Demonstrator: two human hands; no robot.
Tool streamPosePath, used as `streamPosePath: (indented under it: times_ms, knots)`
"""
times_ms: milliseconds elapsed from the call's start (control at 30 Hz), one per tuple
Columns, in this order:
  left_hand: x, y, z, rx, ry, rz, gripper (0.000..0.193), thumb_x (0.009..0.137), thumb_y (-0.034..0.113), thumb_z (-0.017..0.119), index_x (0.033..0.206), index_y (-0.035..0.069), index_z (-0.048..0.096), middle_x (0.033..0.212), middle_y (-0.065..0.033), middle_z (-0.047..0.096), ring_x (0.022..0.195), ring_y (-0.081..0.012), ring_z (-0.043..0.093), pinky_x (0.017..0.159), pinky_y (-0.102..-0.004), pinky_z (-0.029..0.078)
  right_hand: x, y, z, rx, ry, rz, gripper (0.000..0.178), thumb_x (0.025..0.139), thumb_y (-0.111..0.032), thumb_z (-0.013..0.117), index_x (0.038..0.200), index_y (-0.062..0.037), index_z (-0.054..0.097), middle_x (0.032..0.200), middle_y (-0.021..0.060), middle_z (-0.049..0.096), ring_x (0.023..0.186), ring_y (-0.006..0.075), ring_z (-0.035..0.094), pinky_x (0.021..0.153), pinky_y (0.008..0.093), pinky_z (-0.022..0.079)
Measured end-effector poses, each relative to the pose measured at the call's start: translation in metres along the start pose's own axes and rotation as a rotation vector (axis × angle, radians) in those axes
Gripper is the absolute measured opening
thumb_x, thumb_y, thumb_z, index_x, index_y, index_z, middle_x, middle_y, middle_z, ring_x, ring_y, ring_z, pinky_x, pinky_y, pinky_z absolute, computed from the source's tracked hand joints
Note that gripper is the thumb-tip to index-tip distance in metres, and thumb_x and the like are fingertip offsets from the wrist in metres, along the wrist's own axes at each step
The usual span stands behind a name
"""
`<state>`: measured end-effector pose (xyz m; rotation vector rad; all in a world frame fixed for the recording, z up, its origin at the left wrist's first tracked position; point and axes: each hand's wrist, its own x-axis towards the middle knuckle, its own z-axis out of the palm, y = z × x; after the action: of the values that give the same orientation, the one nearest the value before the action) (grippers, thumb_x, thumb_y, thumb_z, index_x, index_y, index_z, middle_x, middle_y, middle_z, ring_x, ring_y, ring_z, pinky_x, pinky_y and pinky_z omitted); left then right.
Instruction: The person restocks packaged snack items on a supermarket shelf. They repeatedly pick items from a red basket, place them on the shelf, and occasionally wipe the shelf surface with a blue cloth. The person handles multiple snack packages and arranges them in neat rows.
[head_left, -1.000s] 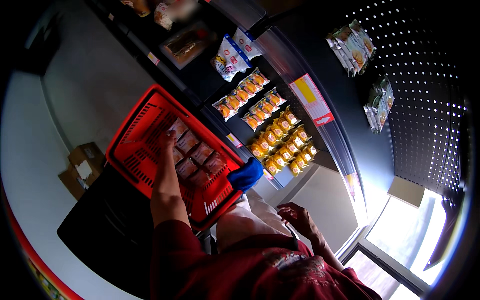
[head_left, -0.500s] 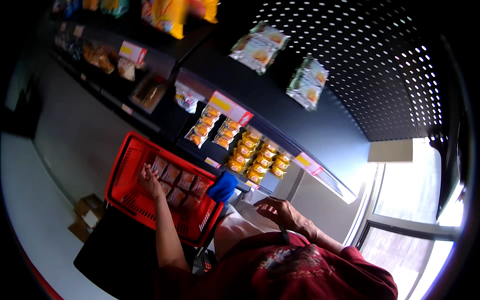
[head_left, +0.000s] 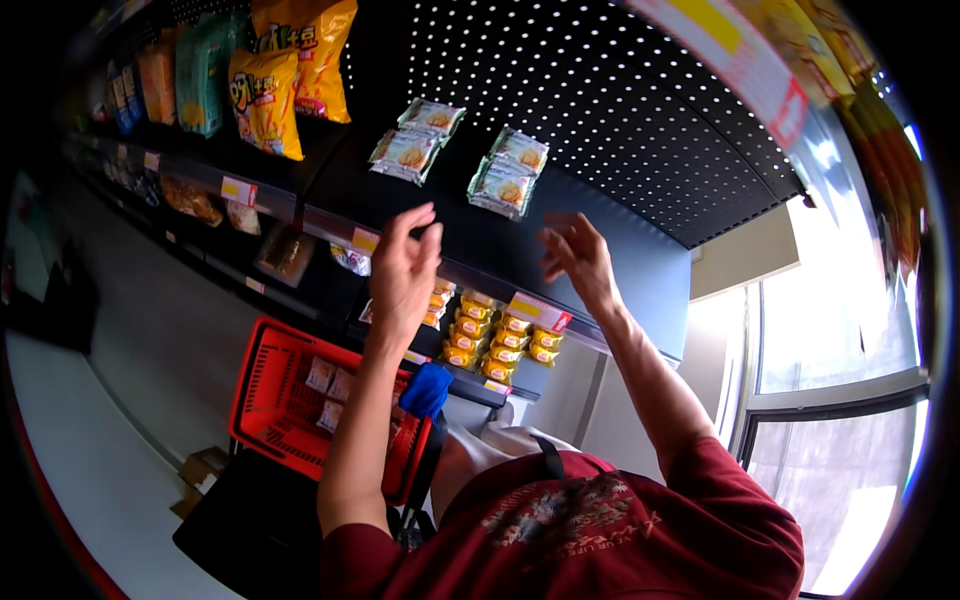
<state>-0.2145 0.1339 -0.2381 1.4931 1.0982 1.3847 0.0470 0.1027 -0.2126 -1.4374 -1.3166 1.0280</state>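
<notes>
Two groups of pale green and white snack packets (head_left: 508,172) lie on the black shelf (head_left: 610,235) in front of me. My left hand (head_left: 403,275) is raised before the shelf's front edge, holding nothing, with thumb and fingers apart. To its right, my right hand (head_left: 580,262) hovers over the shelf near the right group; its fingers are loosely bent, apart and empty. Neither hand touches the packets. Below my left forearm is a red shopping basket (head_left: 262,440) with several small wrapped packets (head_left: 330,412) inside, partly hidden by the arm.
Yellow snack bags (head_left: 265,100) stand at the upper left of the shelf. Several gold-wrapped cakes (head_left: 508,345) line the shelf below. A blue cloth (head_left: 426,390) hangs at the basket's rim. A perforated panel (head_left: 600,100) backs the shelf; a window (head_left: 830,480) is at right.
My left hand has risen out of the basket to the shelf front. My right hand has lifted from near my waist toward the packets. The view has shifted, showing more of the upper shelf.
</notes>
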Motion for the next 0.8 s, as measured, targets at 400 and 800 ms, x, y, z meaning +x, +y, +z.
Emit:
streamPosePath:
  times_ms: [400,800]
  knots:
    - [0.094,-0.06,0.09,0.473,-0.109,-0.134,0.048,0.096,0.035,0.062,0.127,-0.002,0.058,0.114,-0.021,0.063,0.097,-0.037,0.067,0.081,-0.0443,0.056,0.087,0.009,0.001,-0.001,0.063,0.241,0.06,0.083,-0.035,0.083,0.119,0.0091,0.063,0.097,0.0161,0.073,0.069,0.0209,0.072,0.054,0.0317,0.062]
    - [0.057,-0.024,0.044,0.238,-0.392,-0.128,0.051,0.08,0.012,0.082,0.126,0.002,0.062,0.092,-0.002,0.066,0.074,-0.0062,0.056,0.058,-0.025,0.047,0.038,0.02,-0.003,0.14,-0.107,-0.062,0.05,0.085,-0.011,0.081,0.126,0.004,0.055,0.102,0.0106,0.069,0.083,0.0139,0.066,0.062,0.0283,0.058]
